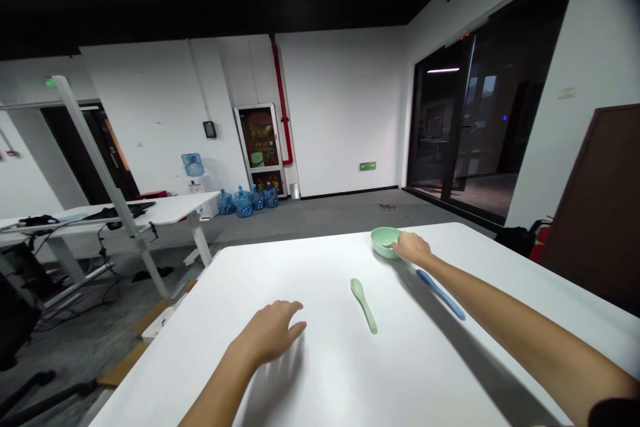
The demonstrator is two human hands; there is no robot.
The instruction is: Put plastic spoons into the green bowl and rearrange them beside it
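Near the far edge of the table stands a light green bowl (pixel 381 251). My right hand (pixel 414 248) is closed at its right rim, with fingertips reaching over into the bowl. A small pale shape shows inside by the fingertips, too small to make out. Closer to me lies a light green spoon (pixel 364 305), its head pointing away. To its right a blue spoon (pixel 441 295) rests on the table, just left of my right forearm. My left hand (pixel 273 332) hovers over the table left of the green spoon, fingers apart and holding nothing.
The white table (pixel 320 373) spreads in front of me, its far edge just beyond the bowl. At the left is another white desk (pixel 175 208) with dark items and cables. Several blue water bottles (pixel 243 202) stand by the far wall. Glass doors (pixel 460 120) are at the right.
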